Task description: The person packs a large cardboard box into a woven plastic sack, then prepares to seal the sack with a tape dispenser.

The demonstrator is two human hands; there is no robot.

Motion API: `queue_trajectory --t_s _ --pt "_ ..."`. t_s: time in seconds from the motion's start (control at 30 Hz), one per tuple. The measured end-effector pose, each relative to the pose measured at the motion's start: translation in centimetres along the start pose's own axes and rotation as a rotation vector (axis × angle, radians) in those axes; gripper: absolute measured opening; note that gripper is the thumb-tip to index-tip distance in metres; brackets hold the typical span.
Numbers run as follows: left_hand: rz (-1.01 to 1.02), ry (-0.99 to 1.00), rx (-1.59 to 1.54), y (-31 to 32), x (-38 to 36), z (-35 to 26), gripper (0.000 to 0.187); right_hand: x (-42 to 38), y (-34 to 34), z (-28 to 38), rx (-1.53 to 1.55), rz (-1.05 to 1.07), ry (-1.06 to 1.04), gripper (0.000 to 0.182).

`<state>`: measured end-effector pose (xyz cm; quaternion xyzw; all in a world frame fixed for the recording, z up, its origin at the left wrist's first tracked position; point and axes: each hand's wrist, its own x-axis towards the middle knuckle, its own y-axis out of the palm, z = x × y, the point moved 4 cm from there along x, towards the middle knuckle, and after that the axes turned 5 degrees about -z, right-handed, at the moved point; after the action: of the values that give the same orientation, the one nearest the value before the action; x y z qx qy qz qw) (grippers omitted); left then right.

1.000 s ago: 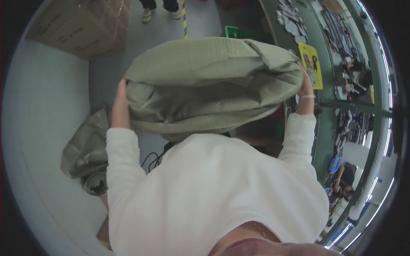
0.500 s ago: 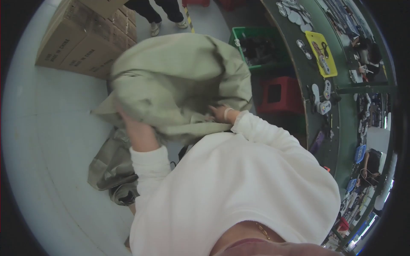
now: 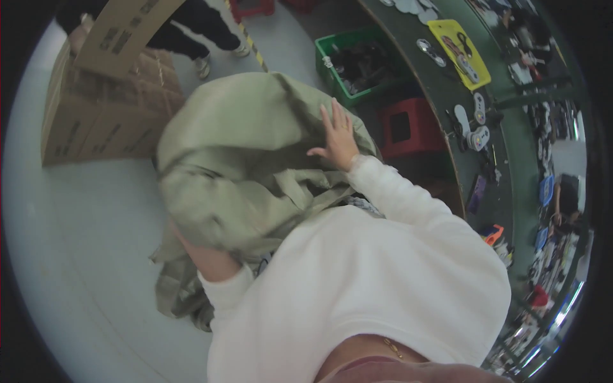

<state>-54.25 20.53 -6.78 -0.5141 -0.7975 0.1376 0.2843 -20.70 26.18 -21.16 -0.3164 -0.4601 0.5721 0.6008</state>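
Note:
A large, crumpled olive-green sheet of sack-like material (image 3: 223, 115) bulges in front of me, with folds sagging at its middle. My right hand (image 3: 338, 137) is open, fingers spread, against or just above its right side. On the left, my left hand (image 3: 182, 239) reaches under the material's lower edge. Its fingers are hidden there, so I cannot see whether they grip. More of the same dull green material (image 3: 179, 287) hangs or lies below my left forearm near the floor.
Cardboard boxes (image 3: 115, 115) stand at the upper left, where another person holds a cardboard piece (image 3: 124, 38). To the right are a green crate (image 3: 361, 96) with dark items, a red stool (image 3: 415, 127), and a workbench (image 3: 440, 96) with a yellow tray (image 3: 440, 32) and game controllers (image 3: 477, 137).
My right hand has lifted out of the folds and moved up, fingers spreading. My left hand has gone lower, beneath the material. The other person's cardboard piece has come into view at upper left.

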Motion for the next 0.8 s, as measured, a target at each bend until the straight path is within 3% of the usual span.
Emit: queue_trajectory --t_s 0.07,0.1,0.2,0.27,0.3,0.4,0.47,0.5,0.53,0.6,0.67,0.7,0.77,0.8 --pt "0.139 -0.481 0.176 0.5 -2.1 -2.7 0.058 2.8 3.4 -2.2 -0.057 0.035 0.211 0.091" --pt "0.174 -0.592 0.228 0.5 -2.1 -3.5 0.063 4.1 4.8 -3.9 -0.065 0.039 0.27 0.088" --pt "-0.221 -0.433 0.468 -1.6 2.3 -5.0 0.058 6.8 8.7 -10.5 -0.139 -0.027 0.501 0.077" --pt "-0.509 -0.336 0.644 -3.8 4.0 -6.2 0.055 8.5 9.6 -13.9 0.253 -0.018 0.46 0.051" --pt "-0.588 -0.314 0.702 -4.4 6.3 -5.7 0.054 9.3 9.3 -15.1 0.36 -0.001 0.441 0.047" --pt "-0.243 -0.5 0.294 -4.8 16.7 1.8 0.037 12.3 6.1 -15.4 0.749 0.319 0.154 0.029" --pt "-0.376 -0.84 -0.326 -6.5 17.5 10.0 0.035 13.8 2.2 -13.5 0.92 0.632 0.252 0.034" --pt "-0.413 -0.915 -0.48 -6.7 17.8 12.2 0.035 14.2 2.1 -14.3 0.965 0.717 0.276 0.036" --pt "-0.318 -0.819 -0.589 -6.0 18.5 12.4 0.023 14.7 3.5 -16.4 1.084 0.64 0.166 0.035" --pt "-0.179 -0.681 -0.743 -4.5 19.2 12.4 0.021 15.6 4.6 -18.7 1.255 0.527 0.005 0.036" --pt "0.131 -0.554 -0.143 -2.3 19.2 10.3 0.015 17.9 1.0 -15.9 1.745 0.218 0.354 0.052" --pt "0.197 -0.525 0.007 -1.5 18.9 10.2 0.016 18.6 0.4 -15.4 1.857 0.144 0.444 0.057" --pt "0.508 -0.236 0.418 0.6 17.7 11.1 0.015 19.4 2.3 -16.9 2.18 0.058 0.858 0.044" --pt "0.576 -0.167 0.522 1.3 17.3 11.2 0.018 20.1 2.7 -16.3 2.251 0.047 0.966 0.043"
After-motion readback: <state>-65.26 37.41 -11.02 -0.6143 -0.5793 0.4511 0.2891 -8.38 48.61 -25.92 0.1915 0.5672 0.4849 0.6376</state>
